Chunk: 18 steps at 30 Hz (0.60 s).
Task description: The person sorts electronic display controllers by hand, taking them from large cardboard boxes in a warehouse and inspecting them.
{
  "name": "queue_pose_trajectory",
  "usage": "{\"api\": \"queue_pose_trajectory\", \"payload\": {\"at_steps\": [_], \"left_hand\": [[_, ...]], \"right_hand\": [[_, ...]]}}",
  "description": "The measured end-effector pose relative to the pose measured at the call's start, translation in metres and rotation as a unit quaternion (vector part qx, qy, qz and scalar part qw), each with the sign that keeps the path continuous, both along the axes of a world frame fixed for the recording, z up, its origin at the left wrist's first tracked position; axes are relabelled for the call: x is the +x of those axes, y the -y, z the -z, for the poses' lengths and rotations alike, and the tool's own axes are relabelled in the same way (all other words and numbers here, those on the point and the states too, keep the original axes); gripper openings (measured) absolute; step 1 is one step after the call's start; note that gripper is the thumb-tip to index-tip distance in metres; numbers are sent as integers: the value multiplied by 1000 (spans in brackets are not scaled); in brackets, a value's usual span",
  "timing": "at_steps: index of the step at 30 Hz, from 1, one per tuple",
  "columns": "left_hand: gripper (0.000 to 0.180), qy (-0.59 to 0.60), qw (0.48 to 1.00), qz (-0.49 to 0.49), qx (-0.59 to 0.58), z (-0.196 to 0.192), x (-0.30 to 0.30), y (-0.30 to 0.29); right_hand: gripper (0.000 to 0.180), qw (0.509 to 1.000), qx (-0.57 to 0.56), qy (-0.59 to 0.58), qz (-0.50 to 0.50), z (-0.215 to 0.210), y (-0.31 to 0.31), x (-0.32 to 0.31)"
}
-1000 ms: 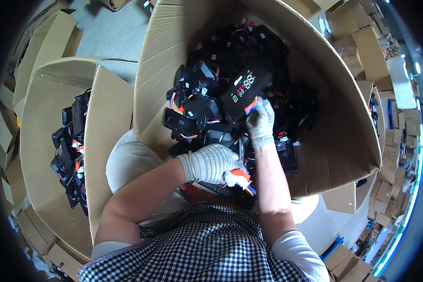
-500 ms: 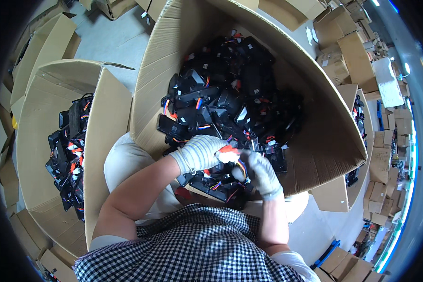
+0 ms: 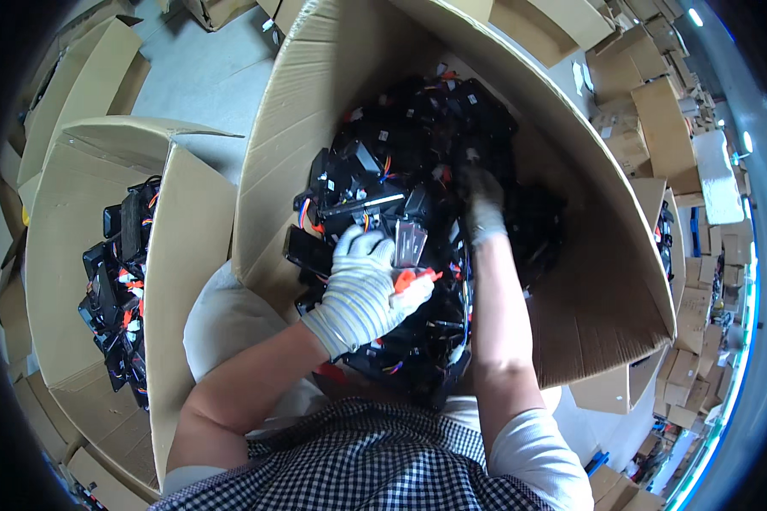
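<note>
My left hand [image 3: 358, 285], in a striped knit glove, is over the near part of a heap of black plastic devices [image 3: 311, 249] with coloured wires. Its thumb and a finger close on a small red-orange piece [image 3: 416, 278]. Just beyond it lies a rectangular, partly see-through dark unit [image 3: 411, 243]. My right hand [image 3: 484, 204], gloved too, reaches deeper into the same heap. Shadow and blur hide its fingers, so what it touches does not show. The heap lies inside a large open cardboard box [image 3: 273, 145] in front of me.
At my left stands another cardboard box [image 3: 192, 255] with similar black devices [image 3: 119, 298] and red-and-white connectors. A further box [image 3: 601, 387] with devices is at the right. Stacked cartons [image 3: 665, 123] line the right side. The big box's near right edge [image 3: 605, 366] rises beside my right arm.
My right hand has left the left hand's side and stretched forward into the heap. My left hand has turned and spread more over the devices, with the red-orange piece still at its thumb.
</note>
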State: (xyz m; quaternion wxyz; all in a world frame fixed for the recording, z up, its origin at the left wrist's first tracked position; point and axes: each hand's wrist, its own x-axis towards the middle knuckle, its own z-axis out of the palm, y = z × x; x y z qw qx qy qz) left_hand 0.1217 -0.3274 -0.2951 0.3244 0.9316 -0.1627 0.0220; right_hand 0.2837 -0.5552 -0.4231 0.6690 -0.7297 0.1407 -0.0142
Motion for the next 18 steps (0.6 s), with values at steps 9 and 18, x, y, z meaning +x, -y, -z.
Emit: {"api": "queue_pose_trajectory", "payload": {"at_steps": [9, 18], "left_hand": [[43, 21, 997, 70, 41, 0, 15, -11], [46, 137, 982, 80, -100, 6, 21, -10]], "right_hand": [[30, 921, -350, 9, -169, 54, -19, 42], [26, 978, 62, 7, -197, -111, -38, -123]]}}
